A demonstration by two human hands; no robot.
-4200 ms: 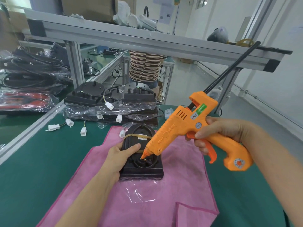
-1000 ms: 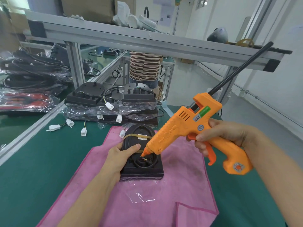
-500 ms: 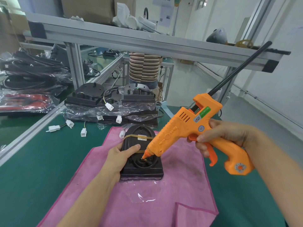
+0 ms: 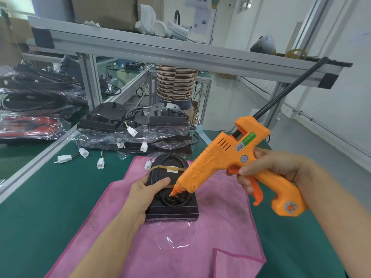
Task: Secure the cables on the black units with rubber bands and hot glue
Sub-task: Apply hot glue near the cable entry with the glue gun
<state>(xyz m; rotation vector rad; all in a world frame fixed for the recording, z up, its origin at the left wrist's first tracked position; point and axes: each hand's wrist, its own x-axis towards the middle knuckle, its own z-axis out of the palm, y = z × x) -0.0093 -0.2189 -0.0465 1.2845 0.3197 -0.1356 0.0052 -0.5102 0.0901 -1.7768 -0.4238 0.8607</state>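
- Loose white connectors [image 4: 64, 158] are lying on the green bench [image 4: 50, 197] at the far left, well apart from the work and needing no attention now.
- The left hand [image 4: 143, 194] is gripping the left edge of the black unit [image 4: 171, 197], thumb curled over the top and pressing down; the other fingers are hidden beneath it, so I cannot tell how they lie.
- That unit is sitting on the pink cloth [image 4: 200, 247] in the middle of the bench, with a rubber band [image 4: 160, 167] already stretched across its far end.
- The coiled cable [image 4: 176, 199] is lying in the round recess at the near end, which is probably where the glue is going.
- The nozzle tip of the orange glue gun [image 4: 230, 157] is touching or nearly touching that coil, just beside the thumb, so the thumb is at risk from hot glue and would be safer kept back.
- To do this well, a small bead laid where cable meets housing is likely better than a blob; steady downward pressure should be keeping the unit from sliding on the cloth.
- The right hand [image 4: 267, 167] is wrapping the gun's handle, fingers curled over the trigger; a gentle squeeze suits.
- More black units [image 4: 132, 125] are waiting stacked in plastic behind.
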